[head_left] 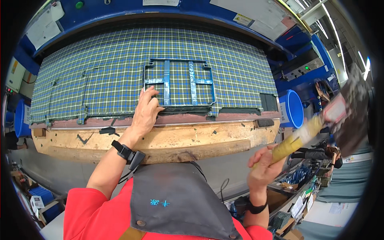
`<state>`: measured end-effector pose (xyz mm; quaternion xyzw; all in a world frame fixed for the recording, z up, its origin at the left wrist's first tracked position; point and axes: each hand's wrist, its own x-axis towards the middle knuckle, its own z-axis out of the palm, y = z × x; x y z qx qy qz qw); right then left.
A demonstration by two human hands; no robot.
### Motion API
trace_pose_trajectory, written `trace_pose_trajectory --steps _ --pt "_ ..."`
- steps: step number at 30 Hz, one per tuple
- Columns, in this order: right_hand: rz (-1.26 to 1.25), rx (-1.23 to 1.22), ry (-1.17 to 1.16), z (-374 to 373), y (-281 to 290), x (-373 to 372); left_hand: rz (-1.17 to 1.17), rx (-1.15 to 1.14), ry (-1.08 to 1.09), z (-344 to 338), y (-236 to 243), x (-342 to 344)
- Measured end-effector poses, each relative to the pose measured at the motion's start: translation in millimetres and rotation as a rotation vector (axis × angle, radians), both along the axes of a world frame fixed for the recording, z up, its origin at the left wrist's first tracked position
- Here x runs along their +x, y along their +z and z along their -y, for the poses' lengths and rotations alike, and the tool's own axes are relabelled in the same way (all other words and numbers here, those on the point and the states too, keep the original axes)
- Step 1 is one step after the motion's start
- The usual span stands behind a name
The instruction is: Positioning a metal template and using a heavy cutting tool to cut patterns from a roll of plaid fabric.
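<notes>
A dark blue steel cutting die [167, 92], a notched rectangular frame with crossbars and pale handwriting, lies on plaid cloth [108, 52]. At its near-left corner my left hand [146, 112] grips the frame, fingers over the left side and thumb by the near edge. Off to the right, beyond the bench end, my right hand [266, 166] is closed round the yellow-wrapped handle of a mallet [296, 141]. That mallet is raised and tilted, its dark head blurred at the right. Cut-out gaps show in the cloth's near edge, left and right of the die.
A worn wooden ledge [192, 138] runs along the near side, with dark cloth scraps [107, 131] on it. Blue machine housing [192, 11] spans the back. A blue bin [294, 109] stands right of the bench. Another person [320, 154] is far right.
</notes>
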<state>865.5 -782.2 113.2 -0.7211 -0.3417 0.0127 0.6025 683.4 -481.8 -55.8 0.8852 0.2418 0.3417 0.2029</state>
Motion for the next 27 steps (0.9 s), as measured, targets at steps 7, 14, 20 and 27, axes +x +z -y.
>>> trace_pose_trajectory --steps 7,14,20,27 --pt "0.149 -0.961 0.319 7 -90 1 0.018 0.022 -0.027 1 -2 -4" --pt "-0.021 -0.945 0.344 20 -73 7 0.000 0.050 -0.024 4 0 -7" --pt "0.027 -0.485 0.156 -2 -15 11 0.020 0.067 -0.025 2 0 -7" --pt "0.211 -0.813 0.300 24 -115 19 0.017 0.049 -0.028 -7 6 2"
